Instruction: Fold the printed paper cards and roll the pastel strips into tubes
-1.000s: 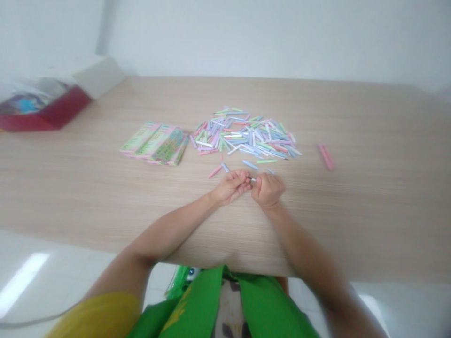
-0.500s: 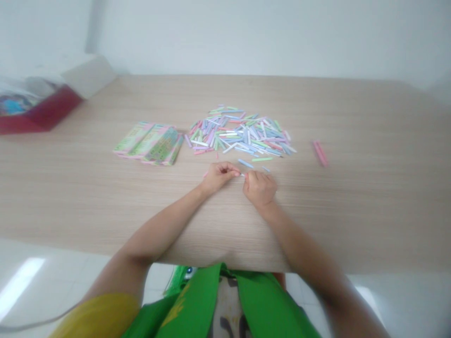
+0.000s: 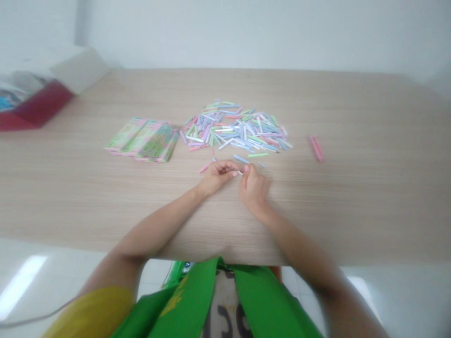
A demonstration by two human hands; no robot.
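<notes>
The person's left hand and right hand are working close together above a pale wood-grain tabletop, with their fingers pinching one narrow white paper strip from either side. The latest change is in the right hand, which is rising onto its fingertips with its wrist lifting, while the left hand is staying low and curled. The strip is sitting between the two hands, partly hidden by their fingers.

At 12 o'clock from the hands, one loose heap of pastel pink, blue, green and white paper strips is lying on the table, with too many pieces to count exactly. About six loose pastel strips are lying between the heap and the hands. At 3 o'clock, two or three pink paper strips are lying well apart from the heap. At 10 o'clock, one fanned stack of green-and-pink printed paper sheets is resting on the table, and farther out one red box is sitting with a beige card flap raised behind it.
</notes>
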